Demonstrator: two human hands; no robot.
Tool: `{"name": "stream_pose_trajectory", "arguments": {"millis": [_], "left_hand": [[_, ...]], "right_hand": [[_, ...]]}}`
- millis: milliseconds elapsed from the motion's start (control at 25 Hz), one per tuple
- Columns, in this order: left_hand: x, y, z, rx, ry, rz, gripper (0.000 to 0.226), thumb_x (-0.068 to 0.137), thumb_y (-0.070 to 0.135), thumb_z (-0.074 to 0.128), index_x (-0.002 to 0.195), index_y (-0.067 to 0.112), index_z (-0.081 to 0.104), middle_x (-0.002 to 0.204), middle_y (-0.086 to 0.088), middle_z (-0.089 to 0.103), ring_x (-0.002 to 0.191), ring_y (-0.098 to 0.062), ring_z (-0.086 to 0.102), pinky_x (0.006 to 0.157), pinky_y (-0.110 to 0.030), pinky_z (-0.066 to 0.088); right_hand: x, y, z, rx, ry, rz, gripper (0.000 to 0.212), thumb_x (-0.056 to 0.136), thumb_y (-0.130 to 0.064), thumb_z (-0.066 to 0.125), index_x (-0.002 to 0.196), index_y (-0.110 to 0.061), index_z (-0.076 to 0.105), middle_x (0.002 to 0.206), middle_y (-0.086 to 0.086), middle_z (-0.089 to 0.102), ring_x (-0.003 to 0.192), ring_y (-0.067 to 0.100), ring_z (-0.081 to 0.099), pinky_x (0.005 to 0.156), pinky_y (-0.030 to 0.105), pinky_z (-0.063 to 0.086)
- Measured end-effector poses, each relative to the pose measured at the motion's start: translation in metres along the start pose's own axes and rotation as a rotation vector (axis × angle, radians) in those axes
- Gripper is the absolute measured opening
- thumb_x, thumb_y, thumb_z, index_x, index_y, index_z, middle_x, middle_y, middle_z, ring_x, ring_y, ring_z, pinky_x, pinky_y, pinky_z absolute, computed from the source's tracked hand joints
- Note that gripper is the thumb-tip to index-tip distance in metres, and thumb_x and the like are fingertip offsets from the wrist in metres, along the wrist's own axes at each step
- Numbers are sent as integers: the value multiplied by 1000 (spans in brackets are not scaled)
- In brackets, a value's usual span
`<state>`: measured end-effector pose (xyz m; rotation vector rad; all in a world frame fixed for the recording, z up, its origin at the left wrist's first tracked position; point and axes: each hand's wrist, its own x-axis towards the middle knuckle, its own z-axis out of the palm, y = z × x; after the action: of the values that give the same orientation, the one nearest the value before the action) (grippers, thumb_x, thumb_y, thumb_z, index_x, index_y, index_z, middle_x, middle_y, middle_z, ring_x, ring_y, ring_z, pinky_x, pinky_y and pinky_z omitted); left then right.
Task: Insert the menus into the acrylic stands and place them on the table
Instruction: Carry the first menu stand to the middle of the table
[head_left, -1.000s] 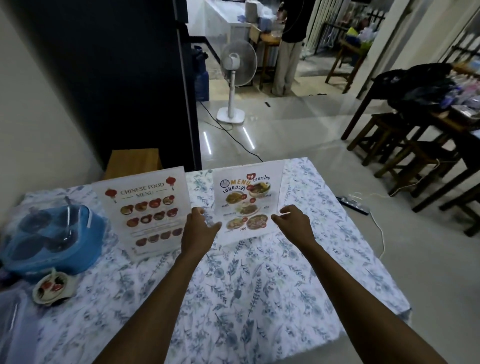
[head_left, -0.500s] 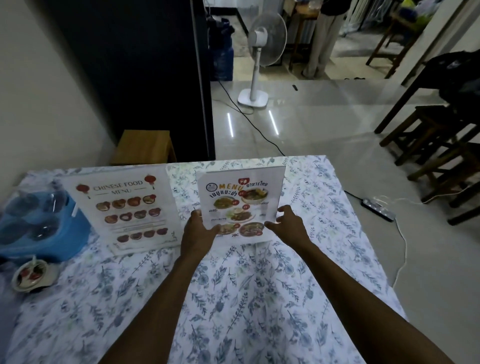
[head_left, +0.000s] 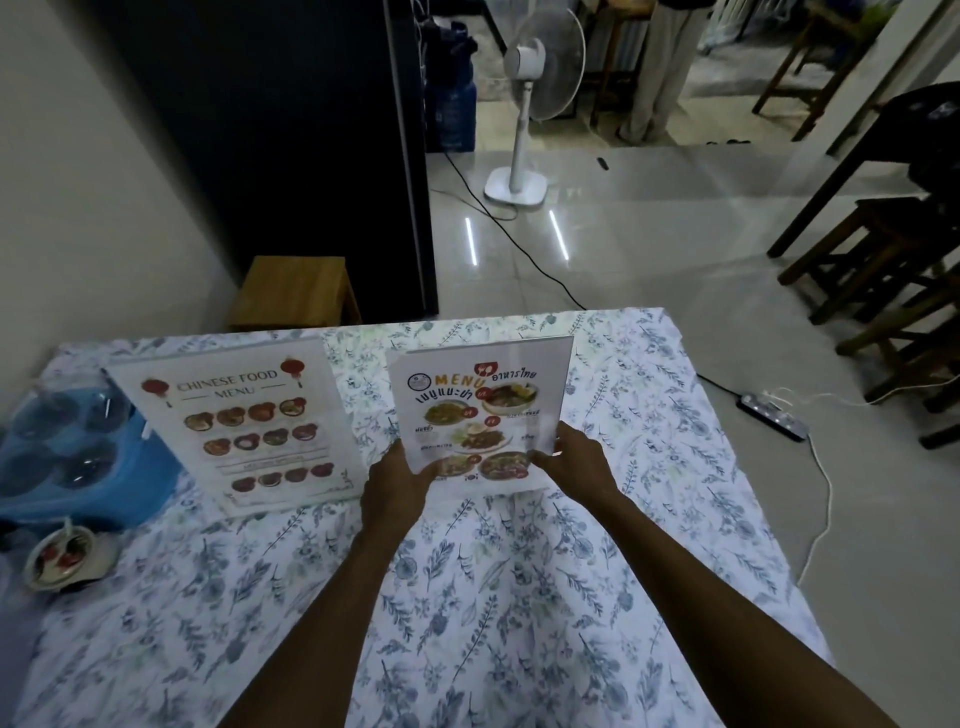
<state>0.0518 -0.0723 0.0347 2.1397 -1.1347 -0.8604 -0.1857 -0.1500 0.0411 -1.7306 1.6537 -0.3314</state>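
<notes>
Two menus stand upright in clear acrylic stands on the table, which has a blue floral cloth. The Chinese food menu is at the left. The Thai food menu stands near the table's far middle. My left hand grips its lower left corner, and my right hand grips its lower right edge. Both thumbs lie on the front face over the food pictures.
A blue tub with clear lids sits at the table's left edge, a small sauce dish in front of it. Beyond the table are a wooden stool, a standing fan, dark stools and a power strip.
My hands have closed in on the Thai menu's lower corners and now grip it. The view has tilted down and shifted, so both stands appear closer to the middle.
</notes>
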Motion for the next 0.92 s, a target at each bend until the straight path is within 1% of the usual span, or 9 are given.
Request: {"name": "stream_pose_trajectory", "arguments": {"millis": [120, 280, 480, 720, 920], "left_hand": [[2, 0, -3, 82, -3, 10, 59, 84, 50, 74, 130, 17, 59, 121, -10, 71, 108, -33, 68, 85, -44, 56], [7, -10, -2, 178, -16, 25, 63, 84, 57, 68, 133, 18, 56, 121, -10, 71, 105, -34, 69, 81, -48, 58], [7, -10, -5, 258, 3, 82, 61, 88, 56, 64, 136, 19, 53, 118, -9, 71, 101, -34, 70, 79, -45, 58], [3, -11, -5, 290, 10, 92, 53, 91, 48, 65, 131, 16, 56, 115, -9, 72, 98, -34, 71, 76, -41, 56], [2, -9, -7, 293, 9, 92, 52, 90, 49, 65, 129, 15, 57, 113, -10, 72, 97, -34, 71, 74, -40, 55]], "right_hand": [[-3, 0, 3, -48, 13, 2, 52, 88, -38, 70, 131, -13, 57, 120, 9, 71, 105, 28, 68, 87, 37, 54], [-10, -3, 7, -58, 52, 28, 53, 89, -41, 69, 130, -12, 54, 116, 11, 72, 101, 30, 69, 83, 41, 56], [-16, -9, 18, -73, 121, 78, 52, 88, -45, 68, 120, -7, 50, 111, 14, 70, 97, 33, 67, 77, 44, 56], [-20, -12, 26, -45, 167, 106, 51, 86, -45, 71, 115, -8, 50, 107, 12, 71, 95, 33, 69, 75, 46, 57], [-21, -13, 24, -28, 167, 103, 52, 85, -47, 71, 114, -10, 49, 107, 11, 71, 95, 32, 68, 75, 44, 56]]}}
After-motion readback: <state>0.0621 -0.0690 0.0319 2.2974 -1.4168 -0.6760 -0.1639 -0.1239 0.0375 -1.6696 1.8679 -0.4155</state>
